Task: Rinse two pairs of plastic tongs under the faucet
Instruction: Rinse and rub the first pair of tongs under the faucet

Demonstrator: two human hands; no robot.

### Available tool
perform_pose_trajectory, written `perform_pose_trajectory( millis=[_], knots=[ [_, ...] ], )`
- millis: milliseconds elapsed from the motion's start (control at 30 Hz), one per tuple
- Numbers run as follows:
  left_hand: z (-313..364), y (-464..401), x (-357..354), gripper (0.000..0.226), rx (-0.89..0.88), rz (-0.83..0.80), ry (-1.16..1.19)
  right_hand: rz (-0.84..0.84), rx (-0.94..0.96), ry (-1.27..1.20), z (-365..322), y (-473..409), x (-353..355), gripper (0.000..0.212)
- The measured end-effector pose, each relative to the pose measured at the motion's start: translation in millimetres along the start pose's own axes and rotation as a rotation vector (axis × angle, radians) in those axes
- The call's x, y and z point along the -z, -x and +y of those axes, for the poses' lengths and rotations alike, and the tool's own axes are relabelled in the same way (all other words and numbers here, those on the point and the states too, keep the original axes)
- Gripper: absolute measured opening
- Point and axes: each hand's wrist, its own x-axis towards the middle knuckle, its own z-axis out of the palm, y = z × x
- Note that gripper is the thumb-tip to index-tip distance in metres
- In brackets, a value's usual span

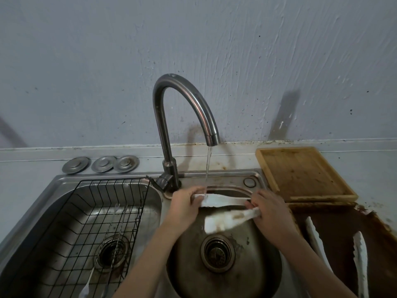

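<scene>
Right basin (268, 265): both hands hold tongs (223, 200) under water.

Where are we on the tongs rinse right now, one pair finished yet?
Nothing looks finished. In hand: the first tongs, white, held by the left hand and right hand over the right basin, upper arm under the faucet stream; the lower arm still shows brown stains. Left: the second tongs, lying on the counter to the right, apparently unrinsed.

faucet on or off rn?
On. A thin stream of water falls from the faucet spout onto the white tongs held between the left hand and right hand.
</scene>
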Motion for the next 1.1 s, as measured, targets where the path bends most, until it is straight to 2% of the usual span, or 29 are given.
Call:
perform_pose_trajectory(
  millis=[67, 133, 233, 333, 400, 467, 500, 567, 667, 733, 800, 867, 1000, 1100],
  knots=[
    [-5.7, 1.9, -1.2, 0.037, 0.075, -0.02, 0.036, -0.018, -0.093, 0.038, -4.7, -6.3, 0.6, 0.015],
    [-9.5, 4.3, -2.1, 0.037, 0.177, -0.006, 0.183, -0.021, -0.16, 0.106, -9.6, -12.3, 0.4, 0.008],
    [-4.6, 10.2, -3.4, 0.029, 0.291, -0.033, 0.537, -0.071, -0.244, 0.154, -19.1, -21.4, -1.7, 0.01],
    [3.2, 18.0, -7.1, 0.04, 0.29, -0.107, 0.964, -0.111, -0.238, 0.235, -31.5, -29.0, -6.7, 0.017],
    [7.6, 16.3, -8.9, 0.034, 0.332, -0.055, 1.121, -0.142, -0.223, 0.255, -35.3, -30.7, -9.3, 0.022],
    [9.4, 10.4, -9.0, 0.018, 0.477, 0.047, 1.273, -0.149, -0.206, 0.252, -34.2, -29.7, -8.8, 0.024],
    [7.7, 7.0, -9.3, 0.019, 0.538, 0.098, 1.323, -0.148, -0.194, 0.251, -32.5, -28.7, -7.7, 0.023],
    [4.1, 4.4, -8.5, 0.027, 0.583, 0.158, 1.319, -0.155, -0.174, 0.249, -29.6, -25.3, -6.0, 0.023],
    [6.5, 10.3, -13.4, 0.012, 0.548, 0.16, 1.214, -0.152, -0.166, 0.273, -27.4, -21.4, -4.6, 0.031],
    [10.3, 14.5, -18.3, 0.026, 0.551, 0.16, 1.125, -0.143, -0.164, 0.294, -26.7, -20.0, -5.0, 0.035],
    [12.3, 14.1, -19.6, 0.027, 0.571, 0.19, 1.078, -0.144, -0.157, 0.274, -25.7, -18.4, -5.2, 0.034],
    [13.3, 11.2, -14.5, 0.009, 0.578, 0.222, 1.092, -0.154, -0.144, 0.167, -23.2, -17.9, -5.1, 0.033],
    [10.0, 6.2, 5.1, 0.032, 0.544, 0.292, 1.085, -0.138, -0.087, -0.169, -19.1, -20.2, -3.8, 0.026],
    [11.5, 7.8, 19.8, 0.036, 0.521, 0.314, 1.085, -0.068, -0.082, -0.28, -21.6, -21.9, -6.5, 0.025]
  ],
)
